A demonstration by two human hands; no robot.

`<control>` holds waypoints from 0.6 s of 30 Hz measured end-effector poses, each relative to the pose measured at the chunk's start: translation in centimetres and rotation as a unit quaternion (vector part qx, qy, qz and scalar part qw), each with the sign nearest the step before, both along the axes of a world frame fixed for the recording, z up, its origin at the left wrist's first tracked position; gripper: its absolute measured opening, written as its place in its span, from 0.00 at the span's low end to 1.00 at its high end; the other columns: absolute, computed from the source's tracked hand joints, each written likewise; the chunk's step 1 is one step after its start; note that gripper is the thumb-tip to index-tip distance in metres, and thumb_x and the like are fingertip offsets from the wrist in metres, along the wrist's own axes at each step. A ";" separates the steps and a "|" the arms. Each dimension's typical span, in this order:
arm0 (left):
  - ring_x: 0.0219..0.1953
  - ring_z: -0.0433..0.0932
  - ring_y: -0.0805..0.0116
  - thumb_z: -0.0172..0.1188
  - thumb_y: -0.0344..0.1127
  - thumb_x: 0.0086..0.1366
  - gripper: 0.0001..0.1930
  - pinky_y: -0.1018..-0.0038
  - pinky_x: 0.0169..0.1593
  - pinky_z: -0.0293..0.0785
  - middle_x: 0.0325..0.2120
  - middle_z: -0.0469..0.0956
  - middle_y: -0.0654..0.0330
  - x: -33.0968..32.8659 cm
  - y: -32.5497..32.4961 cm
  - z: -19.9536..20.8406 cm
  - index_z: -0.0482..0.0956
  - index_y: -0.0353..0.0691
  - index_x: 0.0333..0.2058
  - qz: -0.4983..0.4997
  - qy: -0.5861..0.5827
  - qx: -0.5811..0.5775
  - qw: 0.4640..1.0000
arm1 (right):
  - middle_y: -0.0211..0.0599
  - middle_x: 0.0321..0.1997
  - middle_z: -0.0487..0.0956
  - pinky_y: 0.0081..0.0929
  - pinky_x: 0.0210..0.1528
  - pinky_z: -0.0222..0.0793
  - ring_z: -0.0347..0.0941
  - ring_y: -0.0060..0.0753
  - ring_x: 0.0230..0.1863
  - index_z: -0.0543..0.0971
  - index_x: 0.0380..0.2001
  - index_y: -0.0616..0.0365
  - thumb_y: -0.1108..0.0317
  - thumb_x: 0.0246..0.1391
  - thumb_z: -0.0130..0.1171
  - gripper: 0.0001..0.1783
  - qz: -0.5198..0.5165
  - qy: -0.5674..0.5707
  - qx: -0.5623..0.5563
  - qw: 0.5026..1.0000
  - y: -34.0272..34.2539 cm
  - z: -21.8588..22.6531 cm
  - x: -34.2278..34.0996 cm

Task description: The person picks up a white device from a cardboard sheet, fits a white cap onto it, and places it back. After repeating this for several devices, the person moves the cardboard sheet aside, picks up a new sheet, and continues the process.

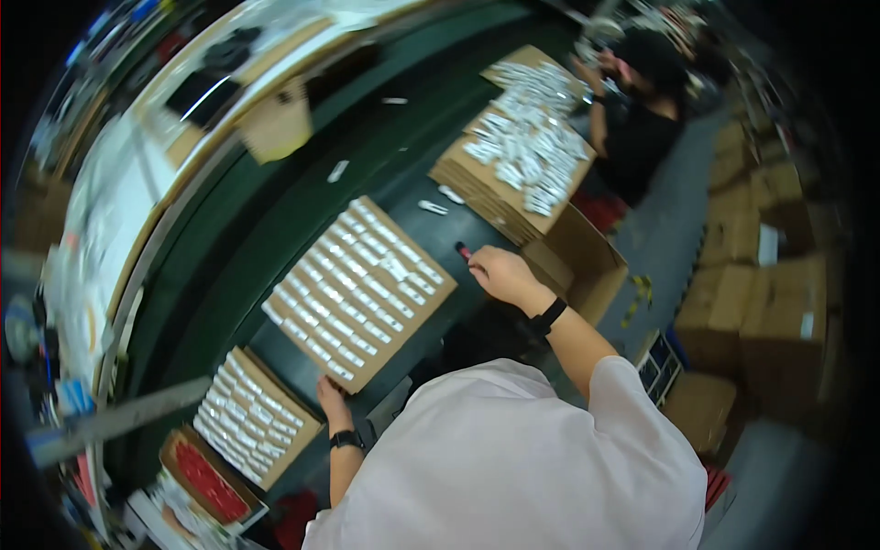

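Dark green table (394,179) runs slantwise through a cluttered workroom, and beyond its right end a person in black (646,137) is beside a cardboard stack (477,203) heaped with white pieces (532,137). The right hand (506,275) has its fingers closed around a small red-and-black tool (464,251), near the table's near edge, between the stack and a cardboard sheet (444,286). The tool's long axis lies across the table; its black end points toward the far edge, its red part into the fingers. Whether it touches the table I cannot tell.

Slim white packets (344,275) fill the sheet in rows, their long axes mostly across the table as well. The left hand (333,396) is at the sheet's near corner; how far its fingers are open, or whether they grip the cardboard, I cannot tell. Toward the table's left end lie another loaded sheet (307,431) and a box of red pieces (211,478).
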State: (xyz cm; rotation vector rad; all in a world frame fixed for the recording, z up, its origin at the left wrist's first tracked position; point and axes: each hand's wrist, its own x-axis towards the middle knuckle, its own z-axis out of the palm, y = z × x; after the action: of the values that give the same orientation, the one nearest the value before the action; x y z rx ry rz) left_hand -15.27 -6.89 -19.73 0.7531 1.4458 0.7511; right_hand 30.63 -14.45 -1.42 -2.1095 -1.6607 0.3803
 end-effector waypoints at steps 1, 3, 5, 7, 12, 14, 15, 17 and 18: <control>0.44 0.75 0.64 0.38 0.56 0.72 0.29 0.68 0.47 0.70 0.43 0.77 0.56 -0.7 -0.4 -0.2 0.71 0.33 0.49 -0.012 0.024 -0.003 1.000 | 0.41 0.36 0.78 0.40 0.41 0.72 0.74 0.48 0.40 0.78 0.34 0.53 0.64 0.52 0.55 0.08 -0.014 0.030 -0.018 0.999 -2.1 -1.2 0.1; 0.42 0.75 0.64 0.38 0.55 0.72 0.28 0.68 0.45 0.71 0.41 0.77 0.57 -0.4 -1.1 0.5 0.72 0.33 0.48 -0.024 0.046 -0.024 0.998 | 0.41 0.35 0.78 0.40 0.40 0.72 0.74 0.49 0.39 0.78 0.33 0.54 0.65 0.51 0.56 0.07 -0.086 0.037 -0.034 0.995 -7.3 -4.0 1.1; 0.39 0.75 0.65 0.38 0.54 0.72 0.27 0.69 0.43 0.71 0.39 0.76 0.57 0.2 -2.1 1.1 0.72 0.33 0.47 -0.019 0.076 -0.043 0.996 | 0.43 0.33 0.78 0.40 0.40 0.71 0.74 0.52 0.38 0.79 0.31 0.57 0.67 0.50 0.57 0.06 -0.167 0.054 -0.060 0.983 -12.6 -6.8 2.8; 0.32 0.73 0.69 0.40 0.52 0.72 0.22 0.73 0.36 0.70 0.31 0.74 0.61 0.4 -3.1 1.1 0.71 0.36 0.41 0.034 0.078 -0.055 0.995 | 0.44 0.33 0.78 0.41 0.41 0.72 0.75 0.52 0.38 0.79 0.30 0.58 0.68 0.49 0.57 0.07 -0.233 0.061 -0.079 0.967 -17.4 -9.9 5.2; 0.24 0.67 0.74 0.43 0.50 0.71 0.19 0.78 0.28 0.66 0.23 0.70 0.64 0.9 -7.2 1.6 0.71 0.38 0.34 0.092 0.102 -0.052 0.989 | 0.48 0.37 0.78 0.42 0.46 0.70 0.74 0.54 0.43 0.79 0.34 0.60 0.68 0.48 0.58 0.10 -0.356 0.119 -0.144 0.915 -24.8 -16.8 11.5; 0.23 0.67 0.74 0.43 0.50 0.71 0.19 0.78 0.27 0.66 0.22 0.70 0.64 3.0 -9.7 2.5 0.71 0.38 0.34 0.102 0.140 -0.061 0.983 | 0.51 0.43 0.76 0.42 0.48 0.69 0.73 0.55 0.45 0.78 0.36 0.60 0.68 0.48 0.58 0.11 -0.342 0.119 -0.146 0.921 -25.2 -17.6 13.3; 0.22 0.67 0.74 0.44 0.49 0.71 0.19 0.78 0.27 0.66 0.22 0.70 0.64 4.4 -11.1 3.1 0.72 0.38 0.33 0.109 0.166 -0.070 0.978 | 0.52 0.46 0.76 0.41 0.49 0.69 0.72 0.55 0.46 0.77 0.38 0.60 0.68 0.49 0.58 0.12 -0.335 0.119 -0.146 0.923 -25.4 -18.2 14.1; 0.22 0.67 0.74 0.44 0.49 0.71 0.19 0.78 0.26 0.66 0.22 0.70 0.64 6.7 -13.8 4.0 0.72 0.38 0.33 0.120 0.204 -0.078 0.968 | 0.51 0.48 0.75 0.41 0.51 0.68 0.71 0.54 0.49 0.77 0.40 0.58 0.66 0.49 0.58 0.14 -0.316 0.140 -0.169 0.923 -25.6 -20.9 15.9; 0.22 0.68 0.74 0.45 0.49 0.71 0.19 0.78 0.27 0.66 0.22 0.70 0.63 7.8 -15.0 4.2 0.72 0.38 0.32 0.087 0.213 -0.082 0.970 | 0.49 0.51 0.74 0.41 0.53 0.67 0.70 0.53 0.51 0.76 0.43 0.57 0.64 0.50 0.58 0.17 -0.302 0.148 -0.185 0.923 -25.7 -22.2 16.5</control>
State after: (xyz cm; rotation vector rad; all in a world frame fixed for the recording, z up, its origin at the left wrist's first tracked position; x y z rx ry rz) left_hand -7.52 -21.88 -15.57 0.6902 1.9591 0.6133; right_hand 47.17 -40.11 -23.62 -2.5389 -0.7485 0.8029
